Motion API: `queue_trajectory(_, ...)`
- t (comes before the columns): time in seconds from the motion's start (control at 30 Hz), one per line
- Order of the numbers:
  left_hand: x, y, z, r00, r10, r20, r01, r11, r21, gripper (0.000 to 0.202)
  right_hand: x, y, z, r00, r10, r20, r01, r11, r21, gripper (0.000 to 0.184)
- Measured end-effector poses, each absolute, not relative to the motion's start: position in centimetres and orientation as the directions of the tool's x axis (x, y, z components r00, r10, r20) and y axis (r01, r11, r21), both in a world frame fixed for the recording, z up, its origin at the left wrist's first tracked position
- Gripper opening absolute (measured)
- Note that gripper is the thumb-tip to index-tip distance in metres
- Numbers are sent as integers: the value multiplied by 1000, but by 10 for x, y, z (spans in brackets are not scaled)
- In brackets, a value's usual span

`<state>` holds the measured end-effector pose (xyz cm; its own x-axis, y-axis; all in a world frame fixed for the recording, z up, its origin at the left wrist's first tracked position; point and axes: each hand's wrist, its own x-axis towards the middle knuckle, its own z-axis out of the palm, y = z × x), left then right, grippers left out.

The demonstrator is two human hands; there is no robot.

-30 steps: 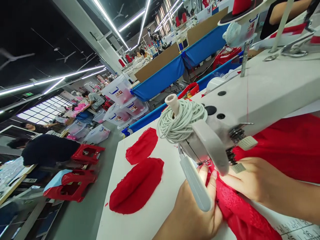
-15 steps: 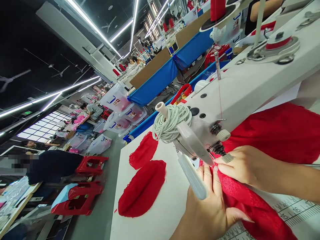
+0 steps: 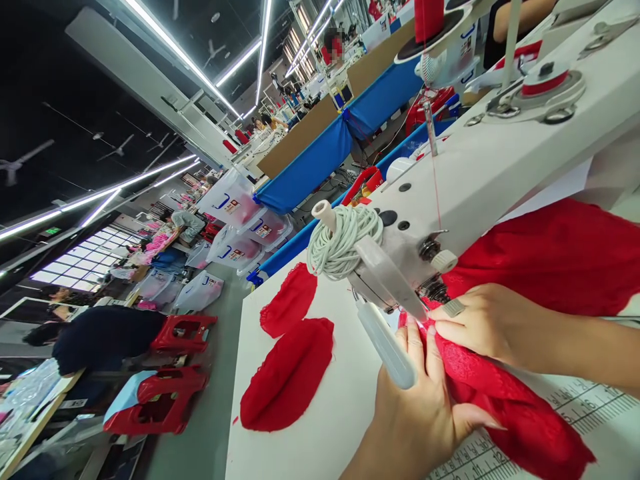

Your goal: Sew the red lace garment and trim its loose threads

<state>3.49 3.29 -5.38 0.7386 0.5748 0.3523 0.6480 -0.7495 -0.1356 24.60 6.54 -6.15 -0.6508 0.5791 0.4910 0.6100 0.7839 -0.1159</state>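
Observation:
A white sewing machine (image 3: 490, 180) reaches across the table, its needle area hidden behind the head's front parts. Red lace fabric (image 3: 505, 393) runs from there between my hands towards the lower right. My left hand (image 3: 415, 407) lies flat with fingers stretched towards the needle area and thumb apart, pressing the fabric's edge. Opposite it, my right hand (image 3: 485, 327) is closed on the fabric, fingertips partly hidden by a tension knob (image 3: 453, 308). A grey-handled lever (image 3: 387, 347) hangs over my left fingers. Pale cord (image 3: 345, 240) is bundled on the machine head.
Two red fabric pieces (image 3: 287, 377) lie on the white table (image 3: 350, 413) to the left. More red fabric (image 3: 550, 257) spreads at right beside the machine. A ruler scale (image 3: 585, 407) marks the near surface. Red stools (image 3: 163, 400) and clear bins (image 3: 233, 200) stand beyond; a person bends over another table.
The view has shifted slightly. Both hands stay by the needle area, and the fabric's loose end at lower right has drawn up a little towards the machine.

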Motion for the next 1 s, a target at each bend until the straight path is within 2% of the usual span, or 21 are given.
queue_trajectory(0.23, 33, 35, -51, 759, 585, 286, 635, -761, -128, 104, 246, 66, -62, -655, 591, 471, 619, 777, -114, 31)
queue_trajectory(0.57, 35, 33, -65, 702, 618, 355, 691, -712, -126, 101, 244, 67, -60, -632, 587, 506, 632, 768, -102, 31)
queue_trajectory(1.0, 30, 43, -51, 780, 559, 283, 619, -756, -212, 100, 244, 67, -61, -598, 626, 501, 675, 730, -106, 31)
